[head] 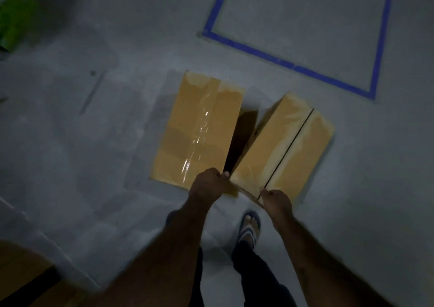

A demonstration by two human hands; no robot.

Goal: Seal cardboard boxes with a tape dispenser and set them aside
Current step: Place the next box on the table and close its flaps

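I see both hands low in mid-frame, each clamped on the near edge of the untaped box [281, 147], which sits on the floor [94, 142] at centre right. My left hand [209, 185] grips its near left corner and my right hand [277, 199] grips beside the open seam. The taped box [195, 128] stands just left of it, and a blue outline [249, 45] marks the upper right.

Two cardboard boxes [197, 128] [281, 147], two hands [209, 184] [277, 201], one sandalled foot [249, 226], one blue-taped rectangle [293, 68].

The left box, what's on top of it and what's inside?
Shiny clear tape runs along the top of the left box. Its inside is hidden, because it is closed up.
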